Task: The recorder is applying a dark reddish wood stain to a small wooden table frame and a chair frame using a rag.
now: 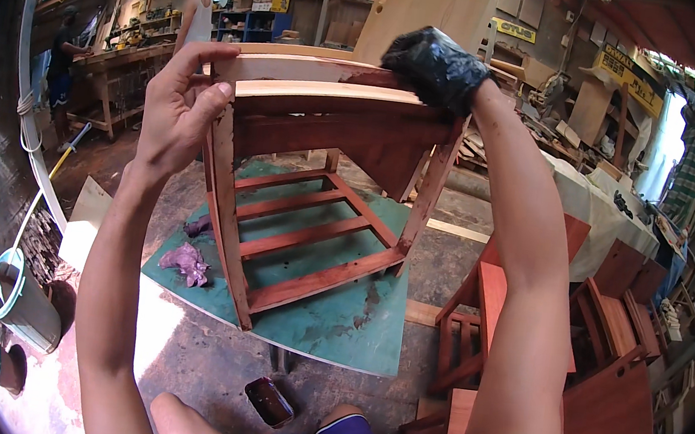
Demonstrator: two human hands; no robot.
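Note:
Standing in front of me on a green board (333, 344) is a wooden chair frame (311, 239), its slats and legs stained reddish brown. Its upper rail (308, 73) is partly stained, with pale bare wood beside it. My left hand (180, 104) grips the frame's upper left corner, thumb and fingers on either side. My right hand (441, 69), in a black plastic glove, presses on the right end of the upper rail. Its fingers are closed, and whatever is in them is hidden. A pale wooden panel (425, 29) rises behind; whether it joins the frame I cannot tell.
A tray of dark liquid (269, 403) sits on the floor near my knees. Crumpled purple cloth (185, 264) lies on the board. Reddish chairs (607, 418) crowd the right. Buckets (25, 300) stand at left. Two people (199, 16) are by a workbench (120, 71) far left.

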